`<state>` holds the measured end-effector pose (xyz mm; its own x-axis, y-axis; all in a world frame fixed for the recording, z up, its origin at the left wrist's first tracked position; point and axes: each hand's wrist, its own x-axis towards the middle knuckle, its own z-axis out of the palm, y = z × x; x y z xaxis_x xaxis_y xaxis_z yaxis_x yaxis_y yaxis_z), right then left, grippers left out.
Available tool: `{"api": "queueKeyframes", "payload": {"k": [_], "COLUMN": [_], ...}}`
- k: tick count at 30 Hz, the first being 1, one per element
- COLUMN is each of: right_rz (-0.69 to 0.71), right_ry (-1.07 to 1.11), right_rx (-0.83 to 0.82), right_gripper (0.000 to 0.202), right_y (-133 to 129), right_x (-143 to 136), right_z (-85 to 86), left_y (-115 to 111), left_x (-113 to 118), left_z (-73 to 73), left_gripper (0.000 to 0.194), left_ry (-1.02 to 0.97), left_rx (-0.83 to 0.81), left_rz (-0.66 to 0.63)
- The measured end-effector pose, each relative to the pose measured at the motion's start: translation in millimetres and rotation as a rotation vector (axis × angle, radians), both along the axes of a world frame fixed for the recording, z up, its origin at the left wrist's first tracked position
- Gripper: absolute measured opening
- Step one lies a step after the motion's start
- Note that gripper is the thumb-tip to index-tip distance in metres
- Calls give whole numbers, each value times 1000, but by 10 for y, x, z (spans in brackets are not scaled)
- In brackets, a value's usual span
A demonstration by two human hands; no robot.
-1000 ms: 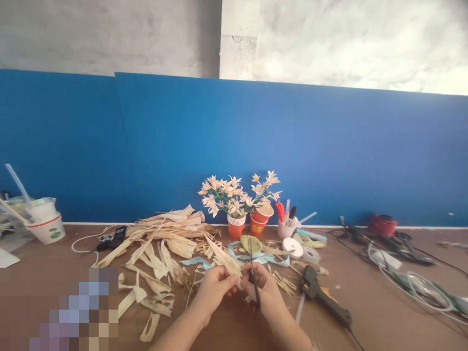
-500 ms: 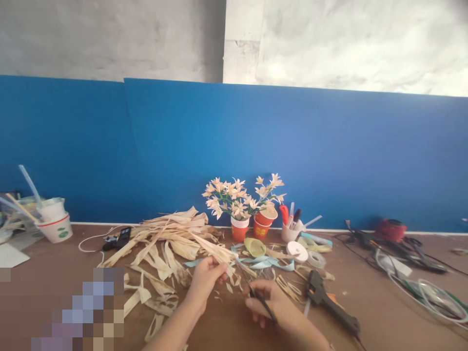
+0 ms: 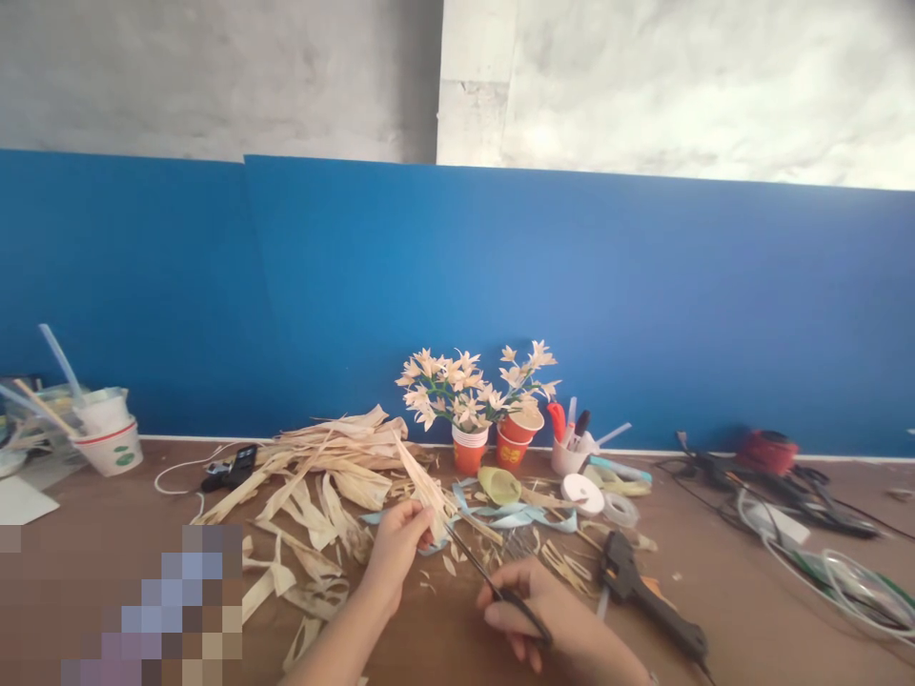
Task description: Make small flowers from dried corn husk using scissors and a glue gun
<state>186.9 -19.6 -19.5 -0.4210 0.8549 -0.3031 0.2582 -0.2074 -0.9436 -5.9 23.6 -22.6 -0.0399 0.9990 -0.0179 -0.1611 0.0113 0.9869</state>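
Between its thumb and fingers my left hand (image 3: 397, 551) pinches a pale dried corn husk (image 3: 424, 481), which points up and away. My right hand (image 3: 520, 610) is closed round the dark handles of a pair of scissors (image 3: 480, 566). The blades reach up and left to the husk's lower right edge; whether they are parted I cannot tell. Small husk scraps (image 3: 449, 564) lie on the table below. Behind and left of my left hand spreads a heap of dried husks (image 3: 343, 448).
Pale flowers (image 3: 457, 381) stand in a red paper cup (image 3: 469, 452) against the blue partition (image 3: 343, 286). Right of my hands lie a black glue gun (image 3: 647, 595), a white roll (image 3: 582, 494) and tangled cables (image 3: 768, 534). A white tub (image 3: 114, 446) stands far left.
The husk has swung more upright in my left hand. The scissors have shifted slightly left and down, with their blades now lower along the husk.
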Motion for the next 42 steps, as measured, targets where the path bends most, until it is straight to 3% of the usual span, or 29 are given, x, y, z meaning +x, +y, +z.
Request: {"api": "queueKeyframes", "payload": {"k": [30, 42], "right_rz": [35, 36], "right_ry": [-91, -138], "right_rx": [1, 29], "right_gripper": [19, 16], "right_y": [53, 46], "right_x": [-26, -17], "right_z": [-102, -42], "left_y": [-2, -9], "left_x": [22, 8], "left_z": [-12, -16], "left_gripper": [25, 24], "left_ry": [-173, -174], "left_rx": [-123, -146], "left_rz": [-142, -140]}}
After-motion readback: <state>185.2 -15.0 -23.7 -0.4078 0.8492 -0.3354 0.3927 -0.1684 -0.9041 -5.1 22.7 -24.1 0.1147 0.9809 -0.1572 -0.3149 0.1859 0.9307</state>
